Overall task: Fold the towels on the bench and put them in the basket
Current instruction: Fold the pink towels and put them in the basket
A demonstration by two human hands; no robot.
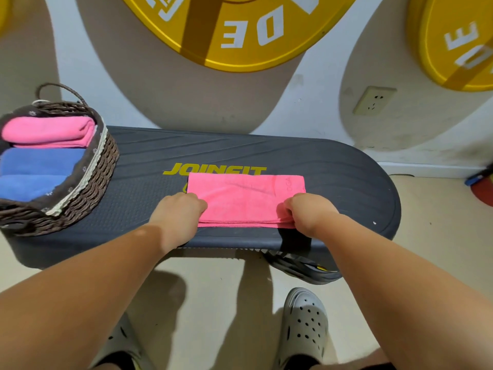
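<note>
Left forearm point(88, 284) and right forearm point(394, 276) nearest, both stretched over counter's near edge. Dark grey oval counter point(333, 166), yellow JOINFIT lettering mid-top, partly covered. Yellow weight plates point(240, 36) on wall behind counter. Wicker basket point(104, 161) on counter's left end, cloth-lined, handle up at back. Inside it: stowed pink towel point(50, 130) at far side, blue towels point(37, 166) at near side, touching. Pink towel point(245, 198) flat on counter's middle, toward near edge, folded to a rectangle, several layers stacked along near side. Left hand point(177, 209) at its left edge, knuckles up, fingers point(198, 202) curled, pinching that edge. Right hand point(309, 212) at its right near corner, fingers point(289, 205) curled round stacked layers, pinching them. Grey clogs point(305, 327) on floor below counter's near edge. Wall socket point(373, 100) behind counter's right end.
</note>
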